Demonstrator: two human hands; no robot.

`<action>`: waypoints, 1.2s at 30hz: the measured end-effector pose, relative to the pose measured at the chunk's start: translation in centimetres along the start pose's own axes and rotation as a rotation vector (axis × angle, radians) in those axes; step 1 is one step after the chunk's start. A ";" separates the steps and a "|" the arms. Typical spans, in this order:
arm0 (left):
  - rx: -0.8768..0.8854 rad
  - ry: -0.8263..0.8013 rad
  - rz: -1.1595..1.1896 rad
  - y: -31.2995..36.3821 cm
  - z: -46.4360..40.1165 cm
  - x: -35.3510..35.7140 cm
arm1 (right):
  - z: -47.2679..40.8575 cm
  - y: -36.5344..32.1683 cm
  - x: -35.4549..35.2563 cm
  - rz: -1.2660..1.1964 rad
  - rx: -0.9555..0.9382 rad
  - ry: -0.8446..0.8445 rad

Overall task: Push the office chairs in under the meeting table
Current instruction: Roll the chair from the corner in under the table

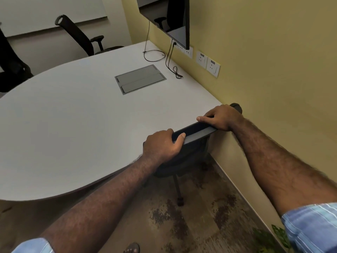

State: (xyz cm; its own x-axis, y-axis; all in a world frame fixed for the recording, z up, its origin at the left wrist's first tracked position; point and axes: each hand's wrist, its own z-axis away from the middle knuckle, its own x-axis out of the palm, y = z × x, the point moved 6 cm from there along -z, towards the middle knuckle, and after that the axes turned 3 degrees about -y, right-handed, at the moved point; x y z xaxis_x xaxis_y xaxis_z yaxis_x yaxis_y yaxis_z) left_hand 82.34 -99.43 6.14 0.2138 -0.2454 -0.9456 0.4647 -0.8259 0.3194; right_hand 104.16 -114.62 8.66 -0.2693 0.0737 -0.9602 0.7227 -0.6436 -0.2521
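The pale grey table [73,125] fills most of my view, its curved edge sweeping toward me and its far straight side set against the yellow wall [264,52]. A dark screen [175,21] hangs on that wall, cut off by the top of the frame. The patterned floor [200,216] shows below the table's edge. The chair [193,133] I am handling stands tucked in close at the table's right corner beside the wall; only the top bar of its backrest, part of the dark back below it, one leg and a castor [180,201] are visible, while the seat is hidden under the tabletop. Two more chairs stand across the table: one [80,35] with its tall back leaning, its base out of sight behind the table, and another [11,66] cropped by the left edge. A grey flap panel [140,79] sits flush in the tabletop, with loose black cables [171,61] trailing near it and white sockets [207,63] on the wall. My left hand [162,146] clasps the left end of the backrest bar, thumb on top, fingers wrapped out of sight behind. My right hand [221,116] clamps the bar's right end, its fingers [204,119] laid along the top. A sandalled foot [132,248] peeks in at the bottom edge, partly cropped.
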 end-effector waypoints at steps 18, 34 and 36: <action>0.081 0.195 0.103 -6.2 9.6 -4.5 | 4.6 -4.5 1.4 -0.155 -0.109 0.358; -0.271 0.310 0.197 -21.6 28.6 -7.8 | 15.3 -34.0 13.2 -0.261 -0.475 0.288; -0.304 0.364 0.198 -24.0 32.2 -8.9 | 16.9 -38.4 14.6 -0.259 -0.567 0.261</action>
State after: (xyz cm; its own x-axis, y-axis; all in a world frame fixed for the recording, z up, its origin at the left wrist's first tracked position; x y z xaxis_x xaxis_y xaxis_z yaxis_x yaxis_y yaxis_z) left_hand 41.60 -93.71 4.91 0.5829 -0.1448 -0.7995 0.6027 -0.5829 0.5450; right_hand 61.67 -101.73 6.33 -0.3672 0.3993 -0.8401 0.8971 -0.0868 -0.4333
